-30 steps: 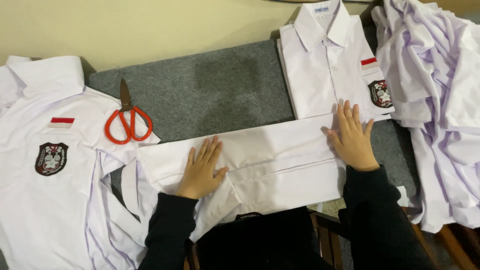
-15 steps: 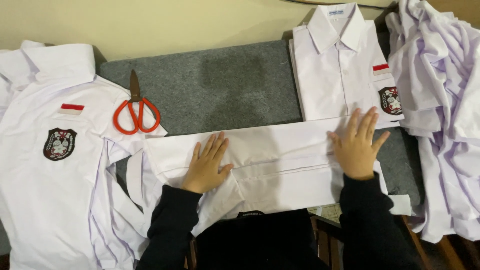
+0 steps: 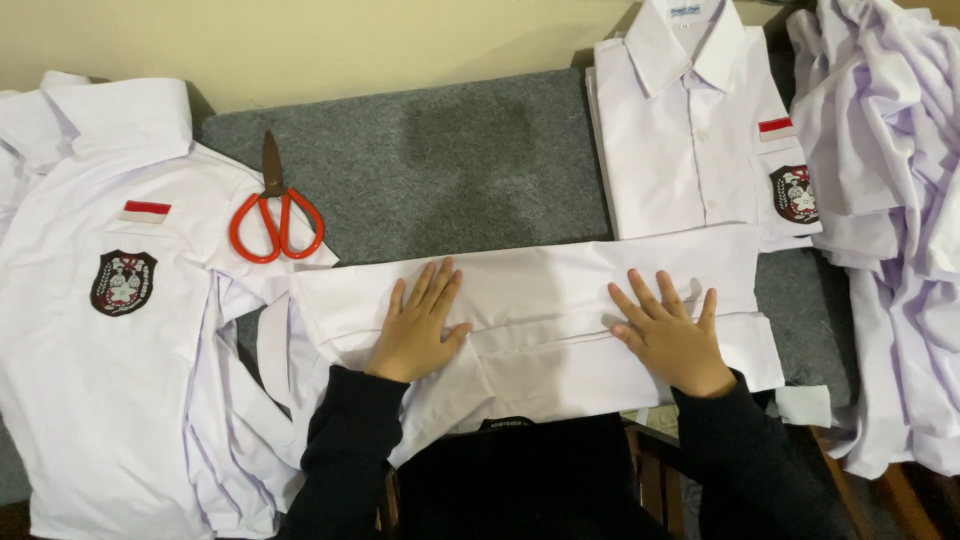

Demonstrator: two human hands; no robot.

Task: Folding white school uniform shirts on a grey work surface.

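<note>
A white shirt (image 3: pixel 540 290) lies folded into a long band across the grey felt mat (image 3: pixel 450 150), its sleeves tucked in. My left hand (image 3: pixel 418 322) rests flat on its left half, fingers spread. My right hand (image 3: pixel 672 333) presses flat on the right half, fingers apart. Neither hand grips anything. Both arms wear dark sleeves.
Red-handled scissors (image 3: pixel 277 215) lie on the mat at the left. A stack of white badge shirts (image 3: pixel 100 300) spreads at the far left. A neatly folded white shirt (image 3: pixel 690 140) sits at the top right, beside a heap of loose white shirts (image 3: pixel 890 200).
My right hand has slid left and toward me along the folded shirt. My left hand stayed about where it was. The view has shifted slightly.
</note>
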